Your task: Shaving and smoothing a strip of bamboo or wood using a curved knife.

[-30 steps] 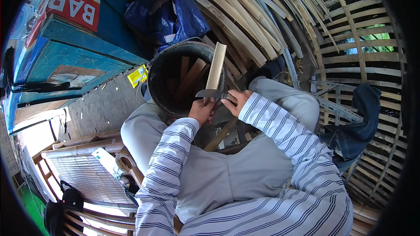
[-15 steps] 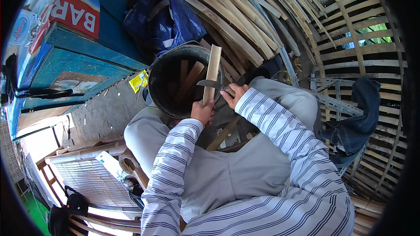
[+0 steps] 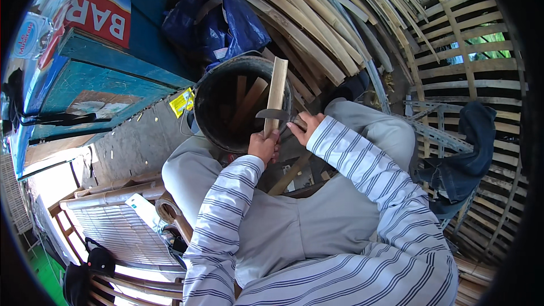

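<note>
Bamboo strip point(image 3: 276, 86), near end in left hand point(image 3: 264, 147), fingers curled around it. Right hand point(image 3: 306, 128), fingers wrapped around knife point(image 3: 273, 114).

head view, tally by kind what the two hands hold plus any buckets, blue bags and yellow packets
Knife: 1, in the right hand
Pale strip: 1, in the left hand
Bucket: 1
Blue bag: 1
Yellow packet: 1
Total: 5
</note>
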The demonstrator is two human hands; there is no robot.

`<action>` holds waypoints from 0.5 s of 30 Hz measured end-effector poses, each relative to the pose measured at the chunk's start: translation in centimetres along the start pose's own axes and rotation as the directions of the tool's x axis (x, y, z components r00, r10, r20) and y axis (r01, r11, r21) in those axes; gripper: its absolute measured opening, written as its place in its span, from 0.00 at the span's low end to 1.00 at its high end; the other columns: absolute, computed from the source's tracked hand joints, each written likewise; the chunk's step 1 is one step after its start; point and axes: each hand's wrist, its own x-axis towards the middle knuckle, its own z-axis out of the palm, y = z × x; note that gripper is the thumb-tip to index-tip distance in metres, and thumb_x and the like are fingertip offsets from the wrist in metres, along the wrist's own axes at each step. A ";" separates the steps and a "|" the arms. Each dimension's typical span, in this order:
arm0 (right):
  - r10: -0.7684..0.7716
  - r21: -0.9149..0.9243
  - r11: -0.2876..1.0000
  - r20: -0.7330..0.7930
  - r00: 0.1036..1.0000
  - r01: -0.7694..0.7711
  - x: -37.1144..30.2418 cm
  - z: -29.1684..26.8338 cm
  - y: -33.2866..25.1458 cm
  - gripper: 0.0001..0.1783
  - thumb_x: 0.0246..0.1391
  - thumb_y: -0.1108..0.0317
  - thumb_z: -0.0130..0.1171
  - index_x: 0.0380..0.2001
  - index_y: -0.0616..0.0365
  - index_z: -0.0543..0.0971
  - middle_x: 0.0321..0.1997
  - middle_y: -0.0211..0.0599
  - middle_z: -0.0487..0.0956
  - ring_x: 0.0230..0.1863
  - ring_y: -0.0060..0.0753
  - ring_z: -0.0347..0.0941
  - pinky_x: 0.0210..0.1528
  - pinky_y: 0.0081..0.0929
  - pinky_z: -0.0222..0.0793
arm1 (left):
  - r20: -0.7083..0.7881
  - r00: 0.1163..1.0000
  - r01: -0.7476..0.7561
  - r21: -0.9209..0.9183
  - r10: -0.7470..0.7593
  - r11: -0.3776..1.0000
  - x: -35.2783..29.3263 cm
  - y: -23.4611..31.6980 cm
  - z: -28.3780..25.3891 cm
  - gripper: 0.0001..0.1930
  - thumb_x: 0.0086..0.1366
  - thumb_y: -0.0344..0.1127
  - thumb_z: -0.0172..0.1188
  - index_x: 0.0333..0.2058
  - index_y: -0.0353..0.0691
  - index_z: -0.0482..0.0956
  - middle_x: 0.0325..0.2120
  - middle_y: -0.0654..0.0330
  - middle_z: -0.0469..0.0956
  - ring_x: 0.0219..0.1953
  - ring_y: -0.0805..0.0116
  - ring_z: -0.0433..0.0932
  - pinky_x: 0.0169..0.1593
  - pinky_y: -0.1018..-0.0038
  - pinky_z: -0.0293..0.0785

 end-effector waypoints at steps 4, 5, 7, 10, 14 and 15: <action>0.103 0.005 0.995 -0.063 0.993 -0.103 -0.1 1.1 -1.3 0.24 0.52 0.45 0.58 0.33 0.58 0.76 0.19 0.57 0.77 0.24 0.59 0.77 0.27 0.48 0.75 | -0.038 0.999 -0.005 -0.017 0.004 1.000 0.7 0.3 -0.2 0.11 0.68 0.37 0.52 0.28 0.38 0.67 0.14 0.64 0.64 0.11 0.74 0.60 0.15 0.72 0.58; 0.099 0.015 0.995 -0.037 0.994 -0.099 -0.6 1.3 -1.8 0.22 0.52 0.47 0.60 0.32 0.58 0.76 0.19 0.55 0.77 0.24 0.59 0.77 0.26 0.49 0.74 | -0.040 0.999 -0.005 -0.020 0.004 1.000 0.7 -0.1 -0.1 0.11 0.68 0.37 0.52 0.28 0.38 0.67 0.14 0.64 0.64 0.11 0.74 0.60 0.15 0.72 0.58; -0.006 -0.073 0.997 0.071 0.997 0.012 -2.1 0.0 -3.4 0.23 0.51 0.47 0.60 0.30 0.59 0.76 0.19 0.55 0.77 0.24 0.60 0.77 0.27 0.48 0.74 | -0.161 0.982 -0.097 0.015 0.098 0.995 0.0 -0.3 0.1 0.11 0.68 0.37 0.52 0.28 0.38 0.67 0.14 0.64 0.64 0.11 0.74 0.61 0.15 0.72 0.59; 0.151 0.011 0.988 -0.175 0.973 -0.152 0.6 1.2 -0.6 0.25 0.51 0.45 0.60 0.30 0.60 0.76 0.20 0.58 0.77 0.25 0.60 0.76 0.28 0.49 0.73 | -0.046 0.997 -0.067 -0.015 0.067 0.998 -0.2 0.0 0.5 0.10 0.68 0.36 0.51 0.30 0.38 0.68 0.15 0.64 0.64 0.11 0.74 0.60 0.15 0.72 0.60; 0.107 -0.023 0.994 -0.112 0.988 -0.110 0.3 1.0 -1.5 0.26 0.50 0.44 0.61 0.30 0.60 0.77 0.18 0.60 0.75 0.24 0.61 0.76 0.27 0.50 0.73 | 0.011 0.999 -0.043 -0.056 0.043 0.998 0.2 -0.7 -0.2 0.11 0.69 0.38 0.51 0.29 0.39 0.66 0.15 0.64 0.64 0.12 0.75 0.59 0.15 0.73 0.58; 0.076 -0.055 0.995 -0.042 0.996 -0.078 -0.3 0.5 -2.1 0.26 0.50 0.44 0.61 0.30 0.60 0.77 0.17 0.60 0.74 0.23 0.62 0.76 0.26 0.50 0.73 | 0.016 0.998 -0.055 -0.040 0.056 0.998 0.1 -0.7 -0.3 0.12 0.69 0.39 0.51 0.29 0.39 0.66 0.15 0.65 0.63 0.12 0.75 0.59 0.16 0.73 0.58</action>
